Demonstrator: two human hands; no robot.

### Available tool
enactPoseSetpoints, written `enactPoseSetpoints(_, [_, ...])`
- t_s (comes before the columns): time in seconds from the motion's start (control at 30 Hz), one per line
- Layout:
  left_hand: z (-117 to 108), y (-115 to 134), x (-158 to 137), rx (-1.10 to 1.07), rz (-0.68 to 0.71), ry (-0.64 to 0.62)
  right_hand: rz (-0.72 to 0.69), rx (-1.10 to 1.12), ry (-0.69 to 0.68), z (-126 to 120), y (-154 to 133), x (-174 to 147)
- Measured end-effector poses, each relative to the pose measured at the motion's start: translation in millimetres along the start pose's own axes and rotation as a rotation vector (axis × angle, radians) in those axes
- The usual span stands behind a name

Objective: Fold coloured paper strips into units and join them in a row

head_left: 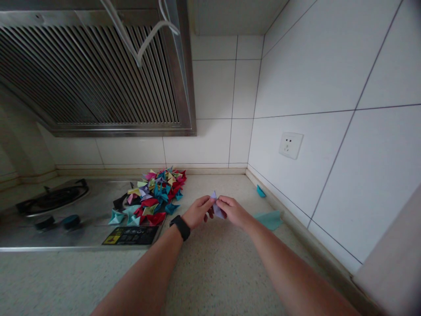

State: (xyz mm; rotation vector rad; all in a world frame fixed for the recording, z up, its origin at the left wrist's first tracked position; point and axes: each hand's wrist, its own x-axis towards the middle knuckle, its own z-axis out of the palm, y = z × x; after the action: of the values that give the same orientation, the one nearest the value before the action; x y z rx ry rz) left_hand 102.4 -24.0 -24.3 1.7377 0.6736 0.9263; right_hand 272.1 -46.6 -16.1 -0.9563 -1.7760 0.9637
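Observation:
Between my two hands, above the countertop, is a small piece of folded lavender paper (pixel 217 211) with a pointed tip sticking up. My left hand (pixel 198 210), with a black watch on its wrist, pinches the paper from the left. From the right, my right hand (pixel 232 210) pinches the same paper, its fingertips close to those of the left. The fingers hide part of the folds. Off to the left lies a heap of folded paper pieces (pixel 161 193) in red, teal, yellow, purple and pink, reaching onto the stove.
Teal paper (pixel 269 220) lies flat beside my right forearm. A small folded blue piece (pixel 261 191) sits near the right wall. The gas stove (pixel 95 197) is at left, under a range hood (pixel 108 79) with a hanging white cable (pixel 140 55). A socket (pixel 291 145) is on the tiled wall.

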Motion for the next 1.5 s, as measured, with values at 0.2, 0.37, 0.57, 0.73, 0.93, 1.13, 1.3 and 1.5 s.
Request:
enactPoseSetpoints(0.2, [3, 4, -3, 0.015, -0.011, -0.079, 0.0, 0.032, 0.038, -3, 4, 1])
enactPoseSetpoints(0.37, [4, 10, -4, -0.031, 0.041, -0.083, 0.035, 0.182, 0.0, 1, 2, -1])
enactPoseSetpoints(0.57, [6, 10, -2, 0.026, 0.029, -0.008, 0.068, 0.172, 0.079, 6, 2, 1])
enactPoseSetpoints(0.73, [9, 4, -1, 0.116, -0.009, 0.025, 0.058, -0.071, 0.203, 5, 6, 4])
enactPoseSetpoints(0.93, [12, 6, -4, 0.02, -0.037, -0.101, -0.052, -0.201, 0.235, 1, 6, 1])
enactPoseSetpoints(1.13, [12, 3, -3, 0.079, -0.022, -0.067, -0.03, -0.164, 0.176, 0, 6, 1])
enactPoseSetpoints(1.3, [12, 5, -3, 0.008, -0.038, -0.061, 0.033, -0.048, 0.171, 2, 4, 1])
enactPoseSetpoints(1.5, [13, 14, -5, -0.149, -0.015, -0.103, 0.061, 0.068, 0.182, 8, 3, 1])
